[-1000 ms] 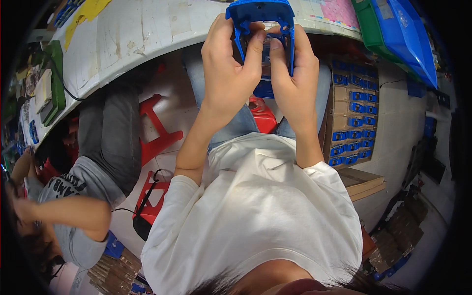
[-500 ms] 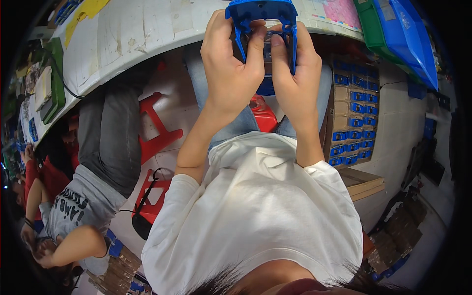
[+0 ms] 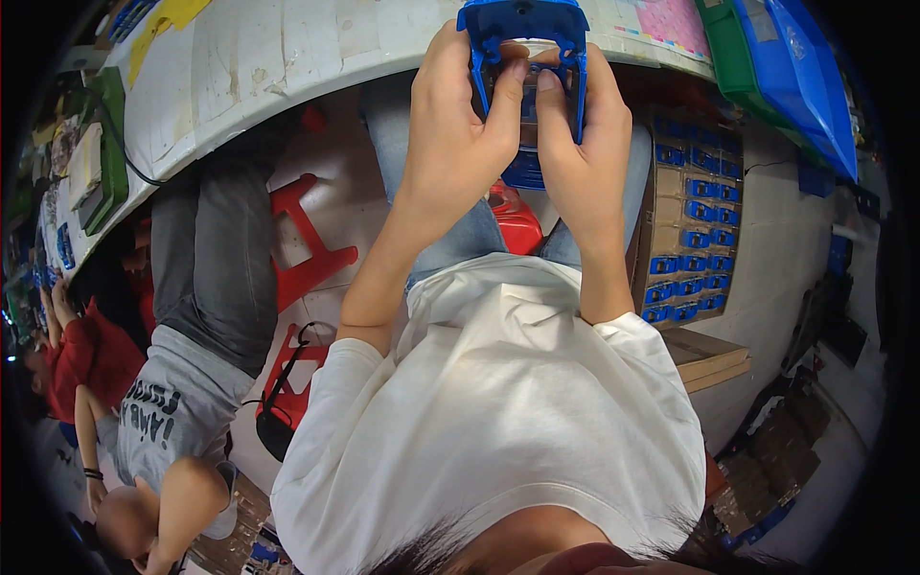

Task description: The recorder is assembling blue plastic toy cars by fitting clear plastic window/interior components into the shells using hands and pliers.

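Holding: a blue plastic frame [image 3: 522, 57] is gripped at the white table [image 3: 287, 57] edge.
Left hand [image 3: 460, 115]: closed around its left side.
Right hand [image 3: 580, 129]: closed around its right side.
Beside: a box of blue parts [image 3: 685, 225] is seen.

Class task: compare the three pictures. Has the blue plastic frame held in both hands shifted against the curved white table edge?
No. The blue plastic frame sits at the same spot over the white table edge, gripped by the left hand and right hand.

The frame [image 3: 522, 29] sits at twelve o'clock, between the left hand [image 3: 458, 134] and right hand [image 3: 585, 144]. The box of parts [image 3: 685, 230] lies at three o'clock, the stool [image 3: 307, 249] at nine.
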### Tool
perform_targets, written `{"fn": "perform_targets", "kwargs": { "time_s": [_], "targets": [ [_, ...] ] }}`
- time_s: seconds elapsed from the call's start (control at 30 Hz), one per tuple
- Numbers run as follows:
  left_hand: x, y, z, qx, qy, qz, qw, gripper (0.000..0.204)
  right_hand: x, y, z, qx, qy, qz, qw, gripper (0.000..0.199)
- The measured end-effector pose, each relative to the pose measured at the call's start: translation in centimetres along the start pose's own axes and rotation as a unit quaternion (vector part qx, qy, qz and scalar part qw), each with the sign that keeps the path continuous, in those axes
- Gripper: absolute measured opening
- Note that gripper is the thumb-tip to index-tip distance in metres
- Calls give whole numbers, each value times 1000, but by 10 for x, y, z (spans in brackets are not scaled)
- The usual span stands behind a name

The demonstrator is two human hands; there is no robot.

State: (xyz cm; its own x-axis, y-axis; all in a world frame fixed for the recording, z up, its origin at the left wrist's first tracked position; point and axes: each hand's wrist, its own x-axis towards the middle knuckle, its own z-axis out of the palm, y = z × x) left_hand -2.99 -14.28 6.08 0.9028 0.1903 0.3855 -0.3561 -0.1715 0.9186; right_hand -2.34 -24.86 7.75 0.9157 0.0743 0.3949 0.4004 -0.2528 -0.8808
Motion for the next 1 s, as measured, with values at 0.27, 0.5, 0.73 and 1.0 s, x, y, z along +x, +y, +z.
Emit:
{"fn": "perform_targets", "kwargs": {
  "time_s": [0.27, 0.5, 0.73, 1.0],
  "targets": [
    [3, 0, 1, 41, 31, 18, 999, 14, 0, -3, -2, -24, -19, 30, 999, 13],
    [3, 1, 1, 17, 35, 13, 999, 13, -1, 5, -5, -1, -25, 4, 1000, 12],
    [5, -4, -2, 26, 37, 0, 999, 12, -10, 11, -11, 164, -105, 124, 973, 20],
    [13, 31, 2, 10, 34, -116, 993, 11, -11, 10, -13, 102, -91, 113, 984, 19]
  ]
}}
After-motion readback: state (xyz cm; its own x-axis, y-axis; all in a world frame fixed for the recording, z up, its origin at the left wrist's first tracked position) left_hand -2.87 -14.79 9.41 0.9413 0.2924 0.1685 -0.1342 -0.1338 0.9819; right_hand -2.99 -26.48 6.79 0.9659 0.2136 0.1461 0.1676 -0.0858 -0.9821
